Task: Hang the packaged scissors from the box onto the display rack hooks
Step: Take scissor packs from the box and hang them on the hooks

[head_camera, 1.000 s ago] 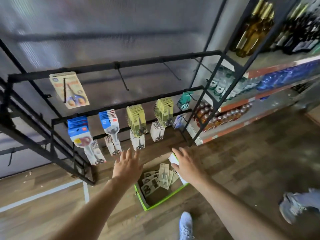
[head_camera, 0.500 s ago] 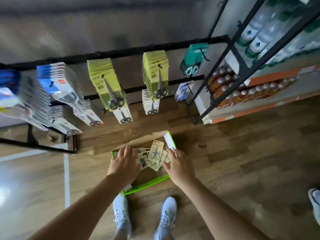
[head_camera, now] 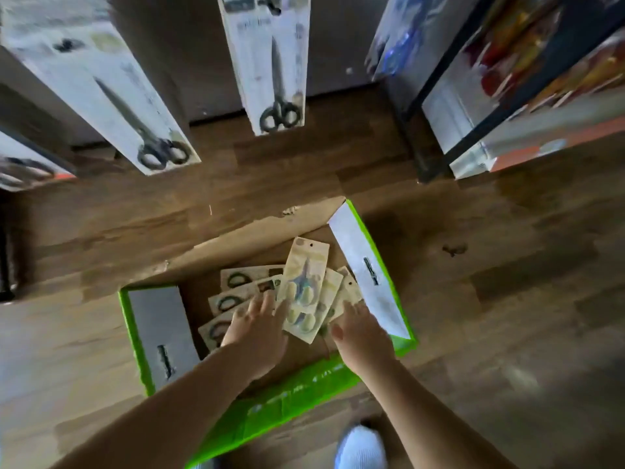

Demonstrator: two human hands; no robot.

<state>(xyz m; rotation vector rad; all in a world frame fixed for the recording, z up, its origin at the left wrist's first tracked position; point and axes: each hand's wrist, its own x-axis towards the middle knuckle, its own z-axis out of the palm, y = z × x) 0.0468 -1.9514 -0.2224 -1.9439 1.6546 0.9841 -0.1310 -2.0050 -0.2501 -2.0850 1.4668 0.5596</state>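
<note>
An open cardboard box (head_camera: 301, 394) with bright green outer walls sits on the wooden floor below me. Several cream-coloured packs of scissors (head_camera: 306, 289) lie fanned out inside it. My left hand (head_camera: 257, 330) reaches into the box with fingers straight, its tips on the packs at the left. My right hand (head_camera: 363, 336) is inside the box at the right, its fingers over the edge of the packs; its grip is hidden. White packs of scissors (head_camera: 277, 62) hang above the box at the top of the view.
More hanging packs (head_camera: 111, 96) fill the upper left. A dark metal shelf frame (head_camera: 436, 106) with bottled goods stands at the upper right. My white shoe (head_camera: 360, 448) is on the floor just behind the box.
I have bent down much closer to the box, and the rack's packs now loom at the top. Both hands have gone from the box rim down onto the packs.
</note>
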